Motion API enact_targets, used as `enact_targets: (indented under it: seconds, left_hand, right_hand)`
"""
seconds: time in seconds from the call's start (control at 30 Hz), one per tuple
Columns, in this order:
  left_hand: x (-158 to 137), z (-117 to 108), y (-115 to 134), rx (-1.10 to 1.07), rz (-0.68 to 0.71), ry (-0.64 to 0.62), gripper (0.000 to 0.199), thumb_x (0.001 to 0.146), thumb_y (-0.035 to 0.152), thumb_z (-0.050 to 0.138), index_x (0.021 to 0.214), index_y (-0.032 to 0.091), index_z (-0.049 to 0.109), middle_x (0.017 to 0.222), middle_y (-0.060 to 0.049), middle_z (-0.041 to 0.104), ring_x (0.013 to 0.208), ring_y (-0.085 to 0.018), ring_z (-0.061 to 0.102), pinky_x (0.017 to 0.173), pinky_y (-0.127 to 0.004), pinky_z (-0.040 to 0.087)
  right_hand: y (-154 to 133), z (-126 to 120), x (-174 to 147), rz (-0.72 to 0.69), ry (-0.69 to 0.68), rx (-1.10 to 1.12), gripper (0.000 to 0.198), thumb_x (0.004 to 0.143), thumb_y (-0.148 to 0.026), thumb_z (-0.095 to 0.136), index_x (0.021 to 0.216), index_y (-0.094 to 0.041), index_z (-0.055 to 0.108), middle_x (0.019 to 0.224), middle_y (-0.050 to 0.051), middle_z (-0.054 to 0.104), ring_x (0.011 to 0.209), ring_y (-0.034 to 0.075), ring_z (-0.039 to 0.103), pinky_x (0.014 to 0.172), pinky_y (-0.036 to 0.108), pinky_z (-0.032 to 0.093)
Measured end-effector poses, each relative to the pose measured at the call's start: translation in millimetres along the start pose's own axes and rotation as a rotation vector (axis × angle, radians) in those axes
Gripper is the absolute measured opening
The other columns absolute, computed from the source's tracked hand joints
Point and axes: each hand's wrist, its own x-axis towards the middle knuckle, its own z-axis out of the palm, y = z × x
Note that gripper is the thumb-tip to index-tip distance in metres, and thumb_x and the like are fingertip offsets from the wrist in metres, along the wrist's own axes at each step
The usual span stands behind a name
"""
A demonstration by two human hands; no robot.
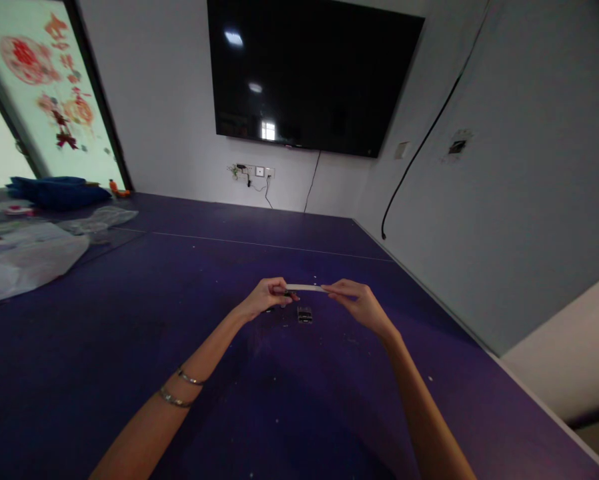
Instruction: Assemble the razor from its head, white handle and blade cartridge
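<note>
A thin white strip (305, 288) is stretched almost level between my two hands, above the dark purple surface. My left hand (267, 299) is closed, its fingers pinching the strip's left end. A small dark piece (290, 295) shows by the left fingertips; I cannot tell whether it is held too. My right hand (357, 303) is closed on the strip's right end between thumb and fingers. Just below the strip lies a small dark, squarish object with light lines (304, 315), apart from both hands.
White plastic sheets (39, 257) and a dark blue cloth bundle (59, 192) lie at the left. Beside the bundle is a small orange object (118, 189). A black cable (419, 150) hangs on the right wall. A large television (314, 73) is mounted ahead.
</note>
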Motion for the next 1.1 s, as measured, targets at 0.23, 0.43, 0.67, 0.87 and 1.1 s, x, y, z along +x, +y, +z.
enact_targets:
  seconds: [0.23, 0.43, 0.67, 0.87, 1.1]
  left_hand:
    - [-2, 3, 2, -0.018, 0.000, 0.005, 0.018, 0.065, 0.016, 0.069, 0.072, 0.013, 0.052, 0.085, -0.009, 0.069, 0.079, -0.015, 0.063, 0.064, -0.026, 0.045]
    - [-3, 5, 2, -0.028, 0.014, -0.001, 0.018, 0.065, 0.015, 0.068, 0.072, 0.013, 0.052, 0.085, -0.009, 0.070, 0.078, -0.015, 0.063, 0.063, -0.025, 0.044]
    - [-4, 7, 6, -0.034, 0.004, 0.000, 0.019, 0.064, 0.015, 0.069, 0.070, 0.013, 0.051, 0.084, -0.009, 0.069, 0.079, -0.016, 0.063, 0.065, -0.026, 0.044]
    - [-5, 8, 7, -0.023, 0.030, 0.009, 0.016, 0.066, 0.015, 0.067, 0.072, 0.014, 0.052, 0.085, -0.009, 0.070, 0.077, -0.015, 0.062, 0.063, -0.025, 0.043]
    - [-5, 9, 7, -0.037, 0.035, 0.007, 0.017, 0.066, 0.013, 0.068, 0.071, 0.013, 0.052, 0.085, -0.009, 0.070, 0.080, -0.016, 0.063, 0.065, -0.025, 0.043]
  right_hand:
    - [4, 3, 0, 0.021, 0.029, 0.014, 0.025, 0.085, -0.029, 0.052, 0.105, -0.028, 0.066, 0.090, 0.004, 0.067, 0.081, 0.016, 0.061, 0.074, 0.030, 0.047]
    - [3, 2, 0, 0.024, -0.011, 0.074, 0.023, 0.083, -0.029, 0.054, 0.103, -0.027, 0.067, 0.091, 0.004, 0.067, 0.083, 0.016, 0.061, 0.075, 0.030, 0.047]
    - [6, 3, 1, 0.055, 0.032, 0.058, 0.025, 0.084, -0.030, 0.053, 0.104, -0.027, 0.066, 0.090, 0.004, 0.067, 0.082, 0.016, 0.061, 0.075, 0.031, 0.047]
    - [8, -1, 0, 0.026, 0.004, 0.100, 0.023, 0.082, -0.033, 0.055, 0.100, -0.027, 0.068, 0.090, 0.005, 0.068, 0.083, 0.017, 0.061, 0.075, 0.031, 0.047]
    - [10, -2, -1, 0.045, 0.024, 0.049, 0.023, 0.083, -0.030, 0.054, 0.101, -0.026, 0.068, 0.086, 0.004, 0.068, 0.077, 0.015, 0.061, 0.071, 0.029, 0.047]
